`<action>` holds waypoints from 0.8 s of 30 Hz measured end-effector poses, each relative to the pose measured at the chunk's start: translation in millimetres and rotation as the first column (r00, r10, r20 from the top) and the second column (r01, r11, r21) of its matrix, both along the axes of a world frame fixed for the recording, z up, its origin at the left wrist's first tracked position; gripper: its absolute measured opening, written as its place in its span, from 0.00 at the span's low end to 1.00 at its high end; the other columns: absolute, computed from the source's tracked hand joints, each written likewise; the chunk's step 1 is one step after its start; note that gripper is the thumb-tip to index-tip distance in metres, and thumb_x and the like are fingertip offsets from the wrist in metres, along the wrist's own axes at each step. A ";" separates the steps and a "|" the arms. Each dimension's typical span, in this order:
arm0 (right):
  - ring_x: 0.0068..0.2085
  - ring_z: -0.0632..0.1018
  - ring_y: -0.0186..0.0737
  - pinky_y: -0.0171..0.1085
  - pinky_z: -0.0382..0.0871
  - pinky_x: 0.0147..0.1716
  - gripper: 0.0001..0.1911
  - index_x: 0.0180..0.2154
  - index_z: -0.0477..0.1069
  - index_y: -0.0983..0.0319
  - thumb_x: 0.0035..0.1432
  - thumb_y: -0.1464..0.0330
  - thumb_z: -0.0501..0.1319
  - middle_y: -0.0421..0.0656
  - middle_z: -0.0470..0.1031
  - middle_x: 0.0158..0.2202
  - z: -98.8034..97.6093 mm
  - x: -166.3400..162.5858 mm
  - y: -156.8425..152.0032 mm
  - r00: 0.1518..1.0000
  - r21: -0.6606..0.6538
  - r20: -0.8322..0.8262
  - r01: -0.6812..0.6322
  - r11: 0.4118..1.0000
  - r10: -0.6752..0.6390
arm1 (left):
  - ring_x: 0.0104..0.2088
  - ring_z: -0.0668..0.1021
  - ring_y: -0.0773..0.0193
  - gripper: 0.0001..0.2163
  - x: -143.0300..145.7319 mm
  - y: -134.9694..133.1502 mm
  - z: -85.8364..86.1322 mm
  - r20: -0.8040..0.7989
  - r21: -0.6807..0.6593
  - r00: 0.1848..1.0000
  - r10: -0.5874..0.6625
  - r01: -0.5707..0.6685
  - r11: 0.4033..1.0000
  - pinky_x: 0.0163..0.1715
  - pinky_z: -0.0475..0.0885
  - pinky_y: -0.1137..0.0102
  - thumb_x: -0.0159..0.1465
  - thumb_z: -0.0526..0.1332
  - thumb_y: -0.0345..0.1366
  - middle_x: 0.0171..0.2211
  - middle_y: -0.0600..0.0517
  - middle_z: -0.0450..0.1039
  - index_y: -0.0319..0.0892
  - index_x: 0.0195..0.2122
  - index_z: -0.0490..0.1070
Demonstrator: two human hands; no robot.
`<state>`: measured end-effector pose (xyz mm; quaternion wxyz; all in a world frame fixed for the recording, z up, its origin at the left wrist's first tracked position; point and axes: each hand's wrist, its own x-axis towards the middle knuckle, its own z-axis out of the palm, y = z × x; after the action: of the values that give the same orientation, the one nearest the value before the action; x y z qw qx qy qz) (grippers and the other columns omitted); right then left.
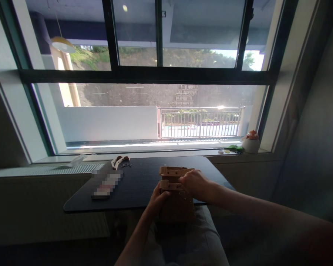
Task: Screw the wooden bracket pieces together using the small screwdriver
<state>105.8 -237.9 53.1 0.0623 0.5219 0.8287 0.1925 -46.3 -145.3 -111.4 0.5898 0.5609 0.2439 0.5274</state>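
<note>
A small light-brown wooden model [175,192] rests at the near edge of the dark table [133,184], partly over my lap. My left hand [157,200] grips its left side, fingers curled around the wood. My right hand [194,183] lies on its upper right part with the fingers closed over it. The frame's lower half is in shadow and its details are hard to make out.
A curved wooden piece [120,161] and a few small dark parts [127,165] lie at the table's far left. A blurred flat item [107,184] lies to the left. On the window sill stand a white jar with an orange lid [251,142] and a clear bag [74,161].
</note>
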 end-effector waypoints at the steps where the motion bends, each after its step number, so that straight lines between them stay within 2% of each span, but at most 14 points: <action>1: 0.32 0.78 0.45 0.36 0.65 0.25 0.10 0.31 0.74 0.65 0.55 0.70 0.55 0.49 0.77 0.29 0.5 0.0 -0.7 1.000 0.006 -0.005 0.010 1.000 -0.010 | 0.39 0.74 0.56 0.17 0.2 -0.1 -0.2 0.002 -0.006 1.000 0.002 -0.002 1.000 0.38 0.68 0.68 0.48 0.67 0.35 0.35 0.50 0.75 0.40 0.40 0.71; 4: 0.32 0.78 0.44 0.35 0.66 0.26 0.10 0.30 0.74 0.65 0.55 0.68 0.55 0.48 0.78 0.29 4.3 -1.5 -0.5 0.999 0.009 -0.017 0.028 1.000 -0.028 | 0.40 0.74 0.55 0.17 0.3 0.5 -1.2 0.003 -0.028 1.000 0.025 -0.025 0.999 0.39 0.68 0.67 0.48 0.67 0.34 0.36 0.50 0.75 0.40 0.40 0.71; 6: 0.32 0.78 0.45 0.36 0.66 0.26 0.09 0.33 0.73 0.64 0.52 0.67 0.58 0.47 0.78 0.30 8.4 -2.7 0.7 0.999 0.000 -0.026 0.020 1.000 -0.020 | 0.40 0.74 0.55 0.15 0.0 1.7 -2.1 -0.009 -0.039 0.999 0.036 -0.037 0.999 0.39 0.68 0.68 0.48 0.66 0.33 0.36 0.50 0.75 0.41 0.39 0.71; 8: 0.33 0.78 0.47 0.37 0.67 0.26 0.16 0.41 0.70 0.65 0.49 0.67 0.61 0.47 0.77 0.32 12.5 -3.2 1.0 0.999 -0.015 -0.034 -0.001 1.000 0.001 | 0.40 0.74 0.55 0.14 -0.2 3.1 -3.1 -0.016 -0.050 0.999 0.030 -0.031 0.998 0.38 0.68 0.68 0.48 0.66 0.32 0.35 0.51 0.75 0.41 0.37 0.71; 10: 0.34 0.77 0.47 0.38 0.68 0.27 0.20 0.45 0.67 0.66 0.48 0.68 0.61 0.48 0.77 0.34 15.2 -2.8 -0.1 0.999 -0.027 -0.028 -0.041 0.999 0.040 | 0.40 0.74 0.56 0.14 -0.4 4.0 -3.8 -0.013 -0.057 1.000 0.027 -0.028 0.998 0.38 0.68 0.69 0.48 0.66 0.31 0.35 0.51 0.75 0.41 0.37 0.71; 14: 0.32 0.77 0.44 0.37 0.67 0.25 0.07 0.36 0.69 0.66 0.54 0.75 0.55 0.49 0.75 0.35 13.1 -1.9 -2.0 0.983 -0.002 0.078 -0.167 0.986 0.166 | 0.39 0.74 0.56 0.14 -0.3 4.0 -3.7 -0.019 -0.063 0.999 0.036 -0.038 0.997 0.37 0.69 0.69 0.48 0.66 0.32 0.35 0.51 0.75 0.42 0.37 0.72; 18: 0.31 0.76 0.43 0.37 0.66 0.24 0.08 0.33 0.70 0.67 0.55 0.77 0.53 0.49 0.74 0.32 5.8 -1.7 0.0 0.955 0.001 0.143 -0.262 0.965 0.259 | 0.39 0.74 0.55 0.16 0.0 3.3 -1.9 -0.014 -0.054 1.000 0.026 -0.027 0.998 0.37 0.68 0.68 0.48 0.66 0.33 0.35 0.50 0.75 0.40 0.39 0.71; 24: 0.33 0.77 0.42 0.35 0.65 0.28 0.07 0.32 0.71 0.66 0.53 0.70 0.56 0.47 0.76 0.33 1.8 9.4 4.1 0.991 -0.056 -0.060 -0.121 0.991 0.117 | 0.39 0.75 0.55 0.18 -0.2 -0.7 2.1 0.014 -0.027 1.000 -0.016 0.017 0.999 0.39 0.68 0.67 0.48 0.67 0.34 0.36 0.49 0.76 0.39 0.42 0.71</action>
<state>115.2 -233.7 54.8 0.0428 0.4747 0.8651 0.1561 -46.4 -146.0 -109.4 0.6034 0.5511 0.2423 0.5230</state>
